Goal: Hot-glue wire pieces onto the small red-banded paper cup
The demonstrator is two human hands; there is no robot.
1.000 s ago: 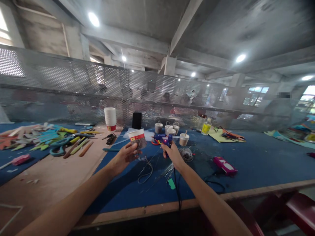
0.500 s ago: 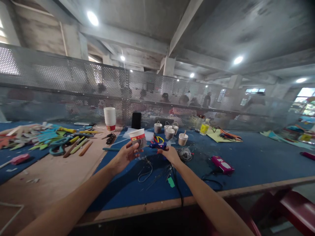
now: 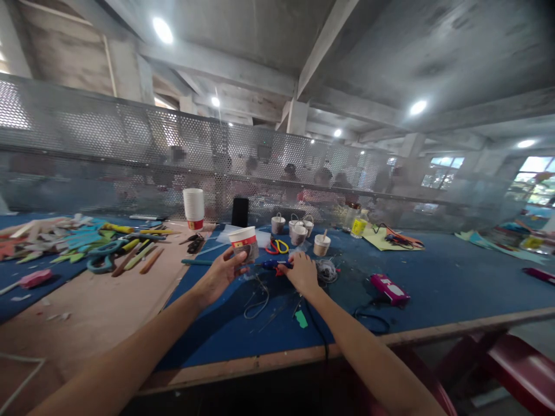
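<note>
Two bare forearms come up from the bottom edge; no sleeves reach the part in view; left hand (image 3: 219, 276) shows no glove, ring or watch; right hand (image 3: 302, 273) is just as plain, with nothing on the wrist; short, unpainted fingernails on the left.

We see a paper cup (image 3: 244, 243) with matt white wall and a red band. The glue gun (image 3: 274, 265) looks like smooth blue plastic. The table (image 3: 433, 277) has a matt blue cloth cover, rather felt-like, and a bare wooden edge. The screen (image 3: 108, 150) behind is perforated grey metal, dull. The scissors (image 3: 103, 257) have smooth plastic handles.
</note>
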